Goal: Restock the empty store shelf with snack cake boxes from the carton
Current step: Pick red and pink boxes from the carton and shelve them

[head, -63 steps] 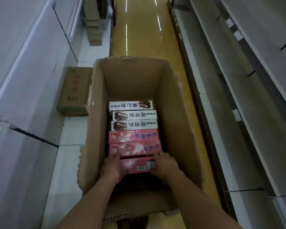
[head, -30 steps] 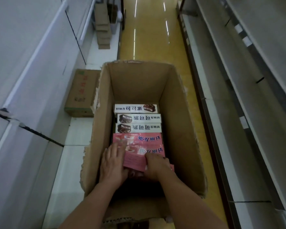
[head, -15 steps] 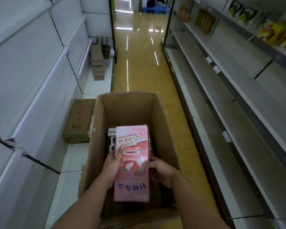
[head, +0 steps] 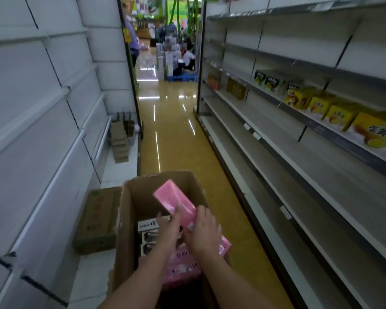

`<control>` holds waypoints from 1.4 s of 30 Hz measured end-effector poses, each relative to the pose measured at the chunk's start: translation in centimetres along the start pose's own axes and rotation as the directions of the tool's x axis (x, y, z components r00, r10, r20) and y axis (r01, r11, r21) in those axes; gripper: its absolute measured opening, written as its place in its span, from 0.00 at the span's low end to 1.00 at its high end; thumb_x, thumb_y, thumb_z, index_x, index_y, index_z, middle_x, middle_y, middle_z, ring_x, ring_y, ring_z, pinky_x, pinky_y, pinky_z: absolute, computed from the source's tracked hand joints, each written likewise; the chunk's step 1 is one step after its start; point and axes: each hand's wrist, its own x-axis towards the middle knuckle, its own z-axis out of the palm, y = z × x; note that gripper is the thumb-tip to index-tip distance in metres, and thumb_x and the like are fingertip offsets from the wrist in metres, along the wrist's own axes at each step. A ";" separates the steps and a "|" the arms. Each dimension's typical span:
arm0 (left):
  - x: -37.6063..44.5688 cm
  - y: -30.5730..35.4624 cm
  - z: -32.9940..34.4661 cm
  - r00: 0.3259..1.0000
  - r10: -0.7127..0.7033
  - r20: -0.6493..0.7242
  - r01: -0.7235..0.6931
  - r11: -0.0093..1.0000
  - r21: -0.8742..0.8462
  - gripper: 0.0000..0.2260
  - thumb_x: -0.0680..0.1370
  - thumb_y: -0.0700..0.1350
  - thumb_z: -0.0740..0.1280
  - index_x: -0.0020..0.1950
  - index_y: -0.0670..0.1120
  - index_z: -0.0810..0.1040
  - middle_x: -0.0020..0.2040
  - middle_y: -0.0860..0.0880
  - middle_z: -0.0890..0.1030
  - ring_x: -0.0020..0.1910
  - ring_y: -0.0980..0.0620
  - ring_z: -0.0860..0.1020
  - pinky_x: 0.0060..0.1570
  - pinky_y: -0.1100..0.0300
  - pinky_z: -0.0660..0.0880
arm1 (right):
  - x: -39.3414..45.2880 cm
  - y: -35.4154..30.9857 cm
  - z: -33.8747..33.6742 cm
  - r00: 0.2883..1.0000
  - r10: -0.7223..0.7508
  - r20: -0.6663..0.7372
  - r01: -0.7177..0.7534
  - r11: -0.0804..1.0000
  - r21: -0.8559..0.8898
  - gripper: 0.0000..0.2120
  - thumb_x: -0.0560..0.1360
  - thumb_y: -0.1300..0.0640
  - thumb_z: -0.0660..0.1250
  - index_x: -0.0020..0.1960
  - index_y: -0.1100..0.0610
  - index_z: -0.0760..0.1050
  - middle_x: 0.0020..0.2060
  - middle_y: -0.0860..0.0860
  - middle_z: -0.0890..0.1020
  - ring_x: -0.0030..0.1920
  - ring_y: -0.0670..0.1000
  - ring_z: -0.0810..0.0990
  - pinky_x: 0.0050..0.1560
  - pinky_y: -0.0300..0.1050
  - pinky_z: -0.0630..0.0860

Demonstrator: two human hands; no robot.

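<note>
Now we hold a pink box (head: 176, 200) above the open carton (head: 129, 221), our left hand (head: 168, 228) and right hand (head: 204, 234) both gripping its near end. More boxes (head: 147, 227) lie inside; the bare shelf (head: 321, 175) runs along our right.

The setting is a retail store aisle. White metal shelving units (head: 276, 139) line both sides of a glossy yellow floor (head: 176, 134). The right-hand shelves carry price-tag strips and rows of yellow packaged goods (head: 334, 114). An open cardboard carton (head: 125, 230) of boxed product stands in the aisle; a sealed carton (head: 96, 219) sits at the left shelf base. Stacked merchandise displays (head: 167, 56) appear at the far end.
</note>
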 end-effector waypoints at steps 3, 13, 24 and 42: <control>-0.7 1.3 1.3 1.000 -0.014 0.007 0.015 0.991 -0.135 0.36 0.63 0.59 0.76 0.65 0.45 0.70 0.52 0.45 0.82 0.50 0.46 0.81 0.53 0.48 0.78 | -0.8 -0.8 -0.8 0.946 -0.256 -0.199 0.210 0.951 -0.227 0.26 0.59 0.53 0.77 0.55 0.54 0.73 0.47 0.50 0.81 0.47 0.51 0.81 0.47 0.49 0.79; -0.4 3.7 -3.0 0.977 -0.120 0.175 0.172 0.932 -0.319 0.21 0.67 0.34 0.63 0.60 0.38 0.75 0.46 0.38 0.81 0.43 0.41 0.79 0.46 0.48 0.76 | 0.6 -3.4 -5.9 0.995 0.044 -0.095 -0.050 0.997 -0.063 0.16 0.81 0.42 0.51 0.55 0.49 0.73 0.51 0.45 0.77 0.52 0.45 0.73 0.58 0.42 0.68; -1.3 3.7 3.3 0.867 -0.177 0.466 0.344 0.888 -0.303 0.28 0.70 0.35 0.65 0.70 0.45 0.68 0.60 0.35 0.77 0.59 0.34 0.75 0.60 0.36 0.71 | -1.5 3.8 -11.0 0.626 0.733 0.267 -0.496 0.110 0.862 0.28 0.70 0.41 0.70 0.58 0.61 0.71 0.42 0.59 0.84 0.37 0.56 0.85 0.32 0.45 0.80; -10.5 -7.6 20.0 0.647 -0.210 0.733 -0.286 0.824 0.489 0.16 0.76 0.41 0.68 0.63 0.49 0.72 0.54 0.46 0.81 0.49 0.46 0.80 0.45 0.50 0.77 | -21.0 19.8 -24.4 0.470 0.829 -0.304 -0.350 0.491 0.798 0.16 0.77 0.46 0.63 0.60 0.54 0.73 0.39 0.55 0.84 0.37 0.54 0.85 0.40 0.50 0.82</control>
